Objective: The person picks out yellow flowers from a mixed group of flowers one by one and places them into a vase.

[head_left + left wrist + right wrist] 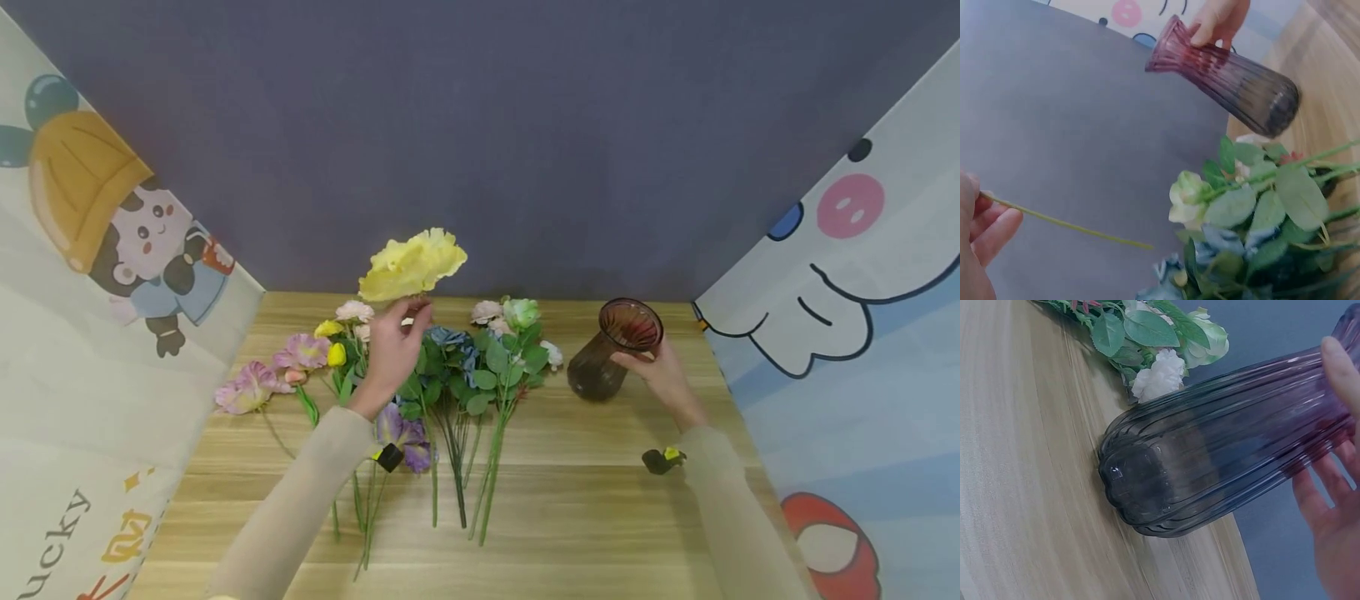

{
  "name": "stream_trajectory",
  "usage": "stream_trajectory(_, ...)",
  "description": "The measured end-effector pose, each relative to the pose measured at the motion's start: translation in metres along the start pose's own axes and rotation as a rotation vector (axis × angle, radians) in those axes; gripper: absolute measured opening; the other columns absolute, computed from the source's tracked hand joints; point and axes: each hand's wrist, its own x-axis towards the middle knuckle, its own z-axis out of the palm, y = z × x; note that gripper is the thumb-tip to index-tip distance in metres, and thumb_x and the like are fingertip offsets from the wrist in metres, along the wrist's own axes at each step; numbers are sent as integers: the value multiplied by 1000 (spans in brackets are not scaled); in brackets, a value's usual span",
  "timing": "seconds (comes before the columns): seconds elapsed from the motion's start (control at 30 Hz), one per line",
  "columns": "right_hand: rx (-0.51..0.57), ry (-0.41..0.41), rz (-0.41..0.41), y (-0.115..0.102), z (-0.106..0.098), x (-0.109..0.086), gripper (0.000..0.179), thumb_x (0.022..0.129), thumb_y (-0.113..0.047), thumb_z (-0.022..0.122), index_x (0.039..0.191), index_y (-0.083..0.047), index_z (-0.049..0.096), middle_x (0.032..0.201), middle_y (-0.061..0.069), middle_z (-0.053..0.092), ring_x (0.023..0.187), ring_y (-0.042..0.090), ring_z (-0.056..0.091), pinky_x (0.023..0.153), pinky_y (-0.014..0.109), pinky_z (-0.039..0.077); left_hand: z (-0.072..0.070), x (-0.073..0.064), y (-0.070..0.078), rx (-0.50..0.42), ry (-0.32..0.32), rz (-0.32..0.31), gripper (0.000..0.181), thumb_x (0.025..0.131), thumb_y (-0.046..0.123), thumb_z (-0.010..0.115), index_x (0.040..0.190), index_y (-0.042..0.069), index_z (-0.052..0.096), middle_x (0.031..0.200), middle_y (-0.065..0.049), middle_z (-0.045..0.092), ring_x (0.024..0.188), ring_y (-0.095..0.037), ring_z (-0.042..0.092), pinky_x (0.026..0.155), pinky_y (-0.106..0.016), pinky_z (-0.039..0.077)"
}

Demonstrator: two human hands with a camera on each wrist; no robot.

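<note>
My left hand (pixel 397 346) pinches a yellow artificial flower (pixel 414 265) by its stem, holding it up over the other flowers. In the left wrist view the thin green stem (pixel 1079 224) sticks out from between thumb and fingers, its free end pointing toward the vase side. My right hand (pixel 660 375) grips a ribbed glass vase (pixel 600 367) near its neck. Tinted reddish at the flared mouth and grey toward the base, the vase leans to the right, its base close over the table. Through the glass, the right wrist view shows no stems inside.
Several artificial flowers lie on the wooden table (pixel 570 517): pink-purple blooms (pixel 251 387) at left, a purple one (pixel 403 437), blue ones (pixel 453 337) mid-table, and a pale green one (pixel 521 312) with leafy stems nearer the vase. A grey panel (pixel 480 150) stands behind; printed panels flank both sides.
</note>
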Motion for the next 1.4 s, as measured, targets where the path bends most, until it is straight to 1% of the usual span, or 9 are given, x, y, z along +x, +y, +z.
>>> stream_trajectory(0.17, 9, -6, -6, 0, 2, 0, 76, 93, -15, 79, 156, -11, 37, 145, 13, 52, 124, -1, 51, 99, 10, 47, 16, 12, 8, -81, -31, -14, 19, 101, 4, 64, 114, -8, 72, 100, -22, 73, 82, -35, 72, 70, -19, 60)
stream_trajectory(0.4, 10, 0, 10, 1, 2, 0, 76, 93, -14, 78, 157, -12, 36, 144, 6, 53, 125, 0, 50, 104, 17, 47, 38, 28, 16, -182, -51, -45, 23, 104, 10, 61, 119, -6, 68, 108, -23, 70, 90, -36, 71, 78, -37, 63)
stream_trajectory(0.6, 44, 5, 3, -2, 4, -2, 75, 93, -7, 77, 156, -6, 37, 145, 14, 51, 124, 0, 50, 102, 13, 46, 57, 41, 25, -277, -66, -50, 22, 106, 13, 59, 120, -4, 66, 108, -22, 67, 94, -39, 70, 84, -35, 63)
stream_trajectory(0.83, 24, -5, 32, -27, 4, -8, 72, 94, -8, 77, 153, 0, 38, 145, 22, 50, 124, 3, 51, 102, 18, 47, 77, 51, 44, -341, -135, -195, 25, 109, 17, 54, 125, -1, 62, 116, -20, 65, 104, -32, 69, 93, -30, 60)
stream_trajectory(1.0, -2, -4, 41, -32, 5, -10, 73, 94, -9, 77, 154, 0, 37, 145, 21, 50, 124, 2, 50, 104, 22, 48, 95, 56, 55, -474, -38, -162, 19, 103, 0, 60, 117, -12, 62, 108, -25, 67, 94, -18, 71, 87, -36, 63)
stream_trajectory(1.1, 10, 8, 35, -18, 5, -5, 73, 93, -8, 77, 154, 0, 37, 145, 20, 51, 123, 1, 50, 100, 15, 46, 107, 54, 49, -385, -4, -92, 17, 99, -5, 64, 113, -14, 66, 94, -26, 69, 76, -10, 67, 75, -30, 62)
stream_trajectory(1.23, 18, 22, 20, -1, 5, 0, 75, 93, -7, 77, 156, -3, 36, 146, 16, 51, 123, -1, 49, 98, 11, 45, 117, 51, 42, -161, -10, 55, 23, 97, -13, 58, 118, -9, 66, 85, -24, 67, 65, -23, 61, 63, -27, 53)
stream_trajectory(1.3, 18, 22, 18, 2, 5, 0, 76, 93, -8, 78, 157, -6, 36, 146, 13, 51, 124, -1, 49, 99, 12, 46, 122, 51, 41, -162, -24, 99, 29, 97, -15, 54, 124, -8, 64, 82, -23, 64, 60, -26, 56, 59, -28, 47)
stream_trajectory(1.4, 15, 23, 25, 2, 5, 1, 77, 93, -11, 79, 157, -8, 36, 145, 11, 51, 124, -1, 49, 100, 12, 45, 129, 51, 43, -190, -36, 131, 30, 98, -14, 52, 125, -8, 64, 65, -16, 49, 50, -13, 34, 54, -27, 33)
